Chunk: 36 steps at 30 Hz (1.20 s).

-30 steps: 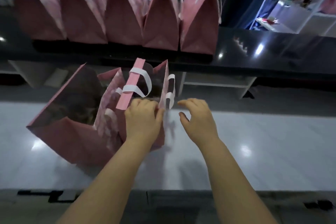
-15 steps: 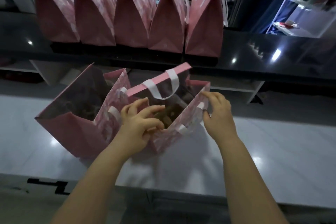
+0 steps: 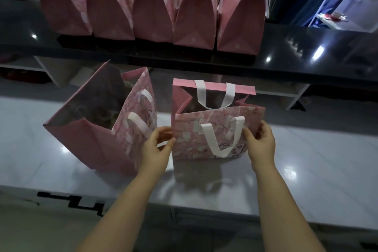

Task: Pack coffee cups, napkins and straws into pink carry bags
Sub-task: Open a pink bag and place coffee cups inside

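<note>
- Fingers of the left hand pinch the left side fold of the pink carry bag. The right hand curls round the right fold.
- The bag stands upright mid-table, just right of a larger open bag.
- Its mouth faces up, and its long axis runs parallel to the near edge.
- Judged step: holding the bag square for loading. Next, one hand must let go to fetch cups (none in view).

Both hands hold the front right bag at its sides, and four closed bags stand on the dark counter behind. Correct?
No: the head view shows five closed bags, not four. Left hand and right hand do hold the front right bag.
</note>
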Tool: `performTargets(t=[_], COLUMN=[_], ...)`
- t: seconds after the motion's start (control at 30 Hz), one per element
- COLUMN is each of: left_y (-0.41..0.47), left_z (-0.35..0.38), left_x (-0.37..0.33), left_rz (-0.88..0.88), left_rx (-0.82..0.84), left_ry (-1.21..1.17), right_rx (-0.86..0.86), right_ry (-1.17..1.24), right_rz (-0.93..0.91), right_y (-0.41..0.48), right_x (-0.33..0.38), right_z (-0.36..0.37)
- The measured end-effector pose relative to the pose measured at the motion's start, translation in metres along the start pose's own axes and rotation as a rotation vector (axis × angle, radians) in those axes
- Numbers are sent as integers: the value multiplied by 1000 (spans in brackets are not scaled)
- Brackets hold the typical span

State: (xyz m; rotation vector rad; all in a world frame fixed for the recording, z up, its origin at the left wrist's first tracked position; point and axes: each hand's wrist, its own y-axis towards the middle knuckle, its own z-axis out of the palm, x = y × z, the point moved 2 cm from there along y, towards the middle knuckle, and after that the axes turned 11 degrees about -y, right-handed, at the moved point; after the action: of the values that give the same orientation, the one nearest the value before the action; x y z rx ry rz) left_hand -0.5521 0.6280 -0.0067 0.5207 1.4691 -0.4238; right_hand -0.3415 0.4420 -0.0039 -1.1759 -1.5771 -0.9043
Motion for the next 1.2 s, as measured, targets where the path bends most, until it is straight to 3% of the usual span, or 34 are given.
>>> performTargets(t=[0.2,0.53,0.73,1.0,1.2], left_y=[6,34,27,-20,-94], left_z=[2,38,66,141,241], left_x=[27,45,62,47,39], left_rz=[-90,-155,-179,-246,-312], left_rx=[97,316,450,592,645], left_ry=[5,-76,-2,-32,-117], right_rx=[-38,-480,-626,-891,-1073], right_ry=[27,151,107,155,182], right_rz=[174,309,445,354,392], right_y=[-23,-88,-132,-159,-177], right_x=[-33,-45,-76,-75,-93], right_z=[-3,-17,-46,-117,-220])
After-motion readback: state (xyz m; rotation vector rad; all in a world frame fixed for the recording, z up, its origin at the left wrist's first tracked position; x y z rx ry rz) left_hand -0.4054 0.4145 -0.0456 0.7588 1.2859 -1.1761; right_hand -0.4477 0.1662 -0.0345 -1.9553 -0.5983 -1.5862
